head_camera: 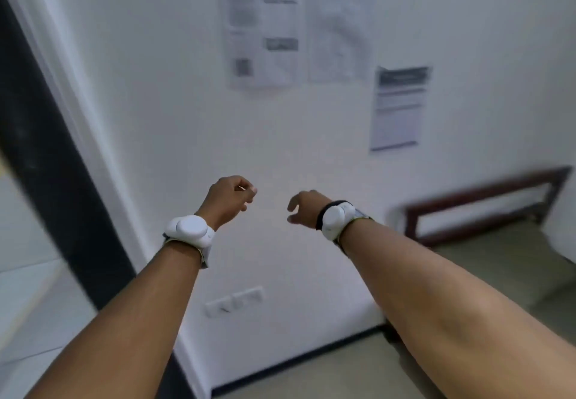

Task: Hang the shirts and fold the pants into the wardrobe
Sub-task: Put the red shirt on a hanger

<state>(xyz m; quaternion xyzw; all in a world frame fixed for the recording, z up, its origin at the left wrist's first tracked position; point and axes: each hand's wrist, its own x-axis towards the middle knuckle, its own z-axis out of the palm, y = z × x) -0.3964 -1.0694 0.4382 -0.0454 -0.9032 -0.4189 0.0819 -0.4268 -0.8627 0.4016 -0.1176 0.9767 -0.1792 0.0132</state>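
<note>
White wall (pixel 162 124) with papers (pixel 261 27) ahead, bed frame (pixel 486 193) beside; left grip (pixel 229 199) curled empty, right grip (pixel 304 211) loosely open.

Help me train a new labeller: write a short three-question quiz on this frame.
1. True or false: the right hand holds a shirt.
2. What colour are the pods of the wrist devices? A) black B) white C) red
3. Fill in: the wall sockets sit ____ the printed sheets.

Key: 1 false, no shirt is in view; 2 B; 3 below.
</note>
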